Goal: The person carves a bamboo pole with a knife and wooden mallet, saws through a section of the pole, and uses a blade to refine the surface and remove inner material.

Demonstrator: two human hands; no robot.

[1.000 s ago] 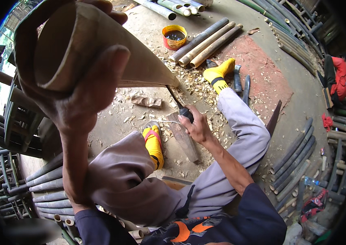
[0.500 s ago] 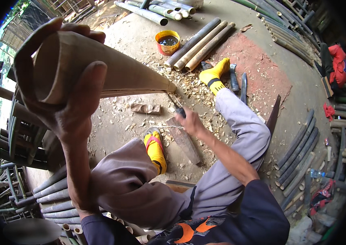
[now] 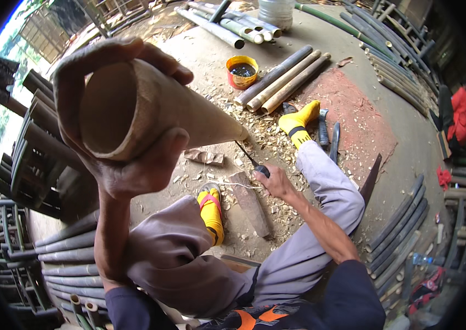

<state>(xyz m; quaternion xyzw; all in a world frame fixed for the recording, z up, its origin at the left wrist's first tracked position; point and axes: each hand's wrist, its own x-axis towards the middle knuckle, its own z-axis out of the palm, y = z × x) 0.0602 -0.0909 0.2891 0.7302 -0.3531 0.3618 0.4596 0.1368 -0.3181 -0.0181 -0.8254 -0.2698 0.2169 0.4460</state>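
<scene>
My left hand (image 3: 134,179) is wrapped round the near end of a thick pale bamboo tube (image 3: 189,110), its wide hollow mouth facing me. The tube slants away to the right, its far end above the floor. In my right hand (image 3: 281,186) is a thin-shafted tool (image 3: 262,171) with a rounded black handle. Its dark shaft points up-left at the underside of the tube's far end; whether the tip touches I cannot tell. A white cord (image 3: 233,183) trails left from near the handle. Below lies a flat wooden plank (image 3: 249,206).
Wood chips litter the floor round my yellow-socked feet. Beyond stand a yellow bucket (image 3: 242,71) of dark liquid and several bamboo poles (image 3: 282,77). A short wood block (image 3: 204,158) lies under the tube. A dark blade (image 3: 370,179) is right of my knee; bamboo stacks line both sides.
The tube's near end has swung right and its mouth faces me more. My right hand has moved slightly right and down, and more of the tool's shaft shows. The view has shifted too.
</scene>
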